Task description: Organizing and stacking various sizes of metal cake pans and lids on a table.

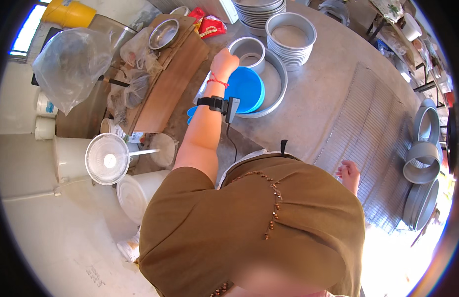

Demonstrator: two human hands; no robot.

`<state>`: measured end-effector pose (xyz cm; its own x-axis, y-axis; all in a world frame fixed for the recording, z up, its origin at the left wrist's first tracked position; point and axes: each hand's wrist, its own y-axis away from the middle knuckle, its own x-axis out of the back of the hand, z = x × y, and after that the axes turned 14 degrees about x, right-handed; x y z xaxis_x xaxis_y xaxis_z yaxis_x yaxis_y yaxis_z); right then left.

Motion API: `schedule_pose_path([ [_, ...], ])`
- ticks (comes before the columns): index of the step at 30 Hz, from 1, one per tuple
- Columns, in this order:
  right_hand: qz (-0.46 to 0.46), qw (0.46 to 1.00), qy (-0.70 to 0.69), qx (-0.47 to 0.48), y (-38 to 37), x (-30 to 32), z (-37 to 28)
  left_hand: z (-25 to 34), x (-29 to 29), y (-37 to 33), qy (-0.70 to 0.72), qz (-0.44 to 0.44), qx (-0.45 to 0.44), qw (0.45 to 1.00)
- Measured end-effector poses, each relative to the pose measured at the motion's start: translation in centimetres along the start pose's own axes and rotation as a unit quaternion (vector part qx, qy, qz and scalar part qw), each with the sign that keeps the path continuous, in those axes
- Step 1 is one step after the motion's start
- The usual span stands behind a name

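One broad grey tabletop (333, 64) carries everything I inspect over the remote feed. Wire racks (358, 133) cover its right-hand part, laid flat and overlapping. Towards the far side I record a tall stack of round metal pans (291, 55), with a second stack (261, 16) just behind it to the left. In front of the nearer stack sits a wide round pan (274, 81), its base partly visible. Blue round pans (243, 89), nested, lie over the left part of the wide pan. Just behind the blue ones, a small round pan (256, 45) stands at the wide pan's far left edge, mouth upward. My left hand (224, 64) is at the small pan's left side, fingers curled; whether that grip is on the rim or only beside it, I cannot tell. My right hand (349, 175) is over the near edge of the racks, its grip loosely parted, nothing seen in it. On the left forearm I note a strapped device (232, 110) and, nearer the hand, a thin red bracelet (218, 80).
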<state>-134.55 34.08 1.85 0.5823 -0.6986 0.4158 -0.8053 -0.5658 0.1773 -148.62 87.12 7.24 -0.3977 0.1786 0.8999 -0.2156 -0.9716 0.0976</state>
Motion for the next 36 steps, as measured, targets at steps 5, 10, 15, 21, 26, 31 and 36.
schedule_pose_path([
  [5, -0.004, 1.0, 0.011, 0.011, -0.7, -0.1, -0.4, -1.0, -0.7, -3.4, -0.106, -0.119, -0.003, 0.987],
  [10, 0.004, 1.0, 0.017, 0.017, -0.6, 0.1, -0.1, 3.0, 1.0, -3.5, -0.105, -0.07, -0.047, 0.991],
  [15, -0.001, 1.0, 0.019, 0.021, -0.4, 0.0, 0.3, 9.7, -1.5, -6.2, 0.027, -0.051, -0.128, 0.99],
  [21, 0.033, 0.999, 0.011, 0.026, 0.7, -0.3, -0.1, 12.0, -6.4, -9.7, 0.135, -0.336, 0.084, 0.928],
  [26, 0.066, 0.998, 0.009, -0.02, 3.7, -0.5, 2.6, 14.2, -6.5, -7.6, 0.182, -0.365, 0.064, 0.911],
  [31, 0.047, 0.999, 0.02, -0.018, 4.1, -0.4, 3.5, 16.1, -7.3, -3.0, 0.182, -0.42, 0.01, 0.889],
  [36, 0.041, 0.998, 0.006, 0.04, 1.5, 0.6, 2.0, 17.8, -8.0, 1.4, 0.065, -0.483, -0.067, 0.871],
])
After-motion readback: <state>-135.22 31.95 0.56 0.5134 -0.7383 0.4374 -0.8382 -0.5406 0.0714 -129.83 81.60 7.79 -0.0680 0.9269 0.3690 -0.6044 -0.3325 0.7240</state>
